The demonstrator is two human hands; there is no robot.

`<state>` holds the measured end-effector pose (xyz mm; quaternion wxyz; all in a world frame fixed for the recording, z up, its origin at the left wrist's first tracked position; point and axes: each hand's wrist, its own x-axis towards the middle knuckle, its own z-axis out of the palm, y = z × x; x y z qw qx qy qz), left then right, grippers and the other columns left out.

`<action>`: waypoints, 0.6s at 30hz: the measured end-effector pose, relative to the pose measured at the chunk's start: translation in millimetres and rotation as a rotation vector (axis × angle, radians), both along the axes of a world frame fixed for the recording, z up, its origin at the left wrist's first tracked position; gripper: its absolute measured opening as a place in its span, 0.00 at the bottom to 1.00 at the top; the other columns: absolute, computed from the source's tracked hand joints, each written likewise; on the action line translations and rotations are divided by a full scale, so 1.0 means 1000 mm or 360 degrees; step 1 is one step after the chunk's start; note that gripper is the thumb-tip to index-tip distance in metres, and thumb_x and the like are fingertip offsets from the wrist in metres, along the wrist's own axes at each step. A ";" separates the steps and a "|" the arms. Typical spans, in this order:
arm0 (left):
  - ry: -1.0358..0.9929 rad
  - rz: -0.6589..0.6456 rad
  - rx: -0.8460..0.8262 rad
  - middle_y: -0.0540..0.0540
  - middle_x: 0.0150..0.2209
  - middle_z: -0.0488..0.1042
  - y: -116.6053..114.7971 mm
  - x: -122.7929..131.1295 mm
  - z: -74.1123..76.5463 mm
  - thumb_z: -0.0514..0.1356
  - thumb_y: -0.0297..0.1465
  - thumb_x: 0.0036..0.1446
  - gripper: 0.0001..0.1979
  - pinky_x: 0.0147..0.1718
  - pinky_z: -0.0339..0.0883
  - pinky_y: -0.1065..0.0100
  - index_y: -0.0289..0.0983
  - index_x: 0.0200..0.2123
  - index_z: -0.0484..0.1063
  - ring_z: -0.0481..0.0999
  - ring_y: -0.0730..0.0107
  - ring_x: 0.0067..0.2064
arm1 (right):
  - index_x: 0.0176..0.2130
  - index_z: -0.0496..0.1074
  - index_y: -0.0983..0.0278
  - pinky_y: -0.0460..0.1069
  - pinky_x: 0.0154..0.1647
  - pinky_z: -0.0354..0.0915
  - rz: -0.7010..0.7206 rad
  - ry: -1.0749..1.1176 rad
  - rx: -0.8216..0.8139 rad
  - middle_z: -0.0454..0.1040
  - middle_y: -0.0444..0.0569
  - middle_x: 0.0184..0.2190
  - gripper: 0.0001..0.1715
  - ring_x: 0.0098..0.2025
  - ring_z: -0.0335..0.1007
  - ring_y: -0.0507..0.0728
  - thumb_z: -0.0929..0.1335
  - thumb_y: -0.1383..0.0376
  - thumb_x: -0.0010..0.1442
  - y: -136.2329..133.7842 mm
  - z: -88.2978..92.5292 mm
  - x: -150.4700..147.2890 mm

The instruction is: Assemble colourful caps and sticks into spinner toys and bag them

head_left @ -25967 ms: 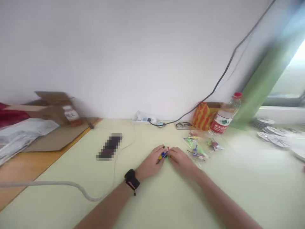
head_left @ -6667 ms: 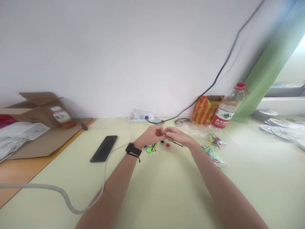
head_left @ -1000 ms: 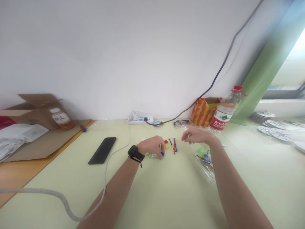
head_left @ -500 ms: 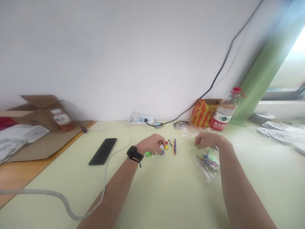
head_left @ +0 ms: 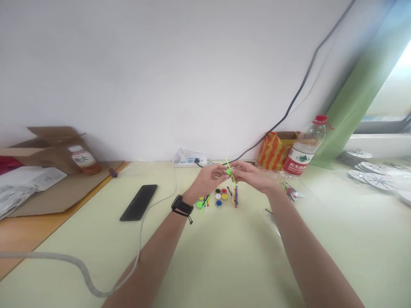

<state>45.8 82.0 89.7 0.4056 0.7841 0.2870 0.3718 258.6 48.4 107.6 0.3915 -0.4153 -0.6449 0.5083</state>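
Observation:
My left hand (head_left: 208, 179) and my right hand (head_left: 252, 174) meet above the table, fingers pinched around a bright green plastic piece (head_left: 229, 171). It has a small round part in the middle and thin stick-like arms; its exact kind is unclear. Beneath the hands lie several small round coloured discs, among them a blue disc (head_left: 218, 204), a yellow disc (head_left: 224, 197) and a green disc (head_left: 199, 205). Thin coloured sticks (head_left: 236, 196) lie side by side to their right. Partly hidden by my right forearm is a clear plastic bag (head_left: 293, 192) with coloured pieces.
A black phone-like slab (head_left: 138, 202) lies left, beside a white cable (head_left: 142, 239). Along the wall are a power strip (head_left: 189, 160), a striped bag (head_left: 271, 149) and a large water bottle (head_left: 303, 149). A cardboard box (head_left: 58, 149) and drink bottle (head_left: 84, 160) stand far left.
My right hand has come from the plastic bag to meet my left hand, which has risen off the discs. The green piece is now between both hands.

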 end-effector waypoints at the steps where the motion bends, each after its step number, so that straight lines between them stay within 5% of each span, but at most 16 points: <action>1: -0.0032 0.0030 0.0012 0.41 0.44 0.81 0.001 0.001 0.000 0.64 0.42 0.61 0.19 0.45 0.75 0.64 0.37 0.50 0.74 0.81 0.63 0.45 | 0.51 0.70 0.61 0.53 0.48 0.68 0.0003 0.0064 -0.0023 0.75 0.48 0.38 0.22 0.40 0.70 0.54 0.70 0.51 0.62 0.001 -0.001 -0.002; 6: -0.0142 0.0122 0.0089 0.42 0.43 0.80 0.003 0.002 -0.004 0.65 0.42 0.60 0.16 0.45 0.76 0.62 0.36 0.42 0.72 0.81 0.64 0.44 | 0.44 0.73 0.61 0.52 0.46 0.68 -0.0010 0.0065 0.0011 0.75 0.48 0.41 0.18 0.39 0.70 0.54 0.70 0.51 0.61 0.004 -0.004 -0.007; 10: -0.0201 0.0163 0.0064 0.42 0.44 0.80 0.000 0.003 -0.003 0.68 0.38 0.58 0.17 0.46 0.77 0.63 0.37 0.45 0.70 0.81 0.66 0.42 | 0.40 0.75 0.62 0.48 0.39 0.65 -0.0149 -0.0037 0.0123 0.73 0.46 0.33 0.16 0.34 0.65 0.52 0.70 0.53 0.60 0.006 -0.005 -0.010; 18: -0.0036 0.0052 0.0256 0.45 0.39 0.79 -0.006 0.003 0.003 0.63 0.33 0.59 0.09 0.42 0.76 0.66 0.37 0.43 0.73 0.79 0.69 0.37 | 0.41 0.68 0.61 0.49 0.37 0.66 -0.0034 0.0070 -0.0013 0.72 0.43 0.29 0.12 0.31 0.69 0.53 0.68 0.65 0.54 0.005 -0.006 -0.017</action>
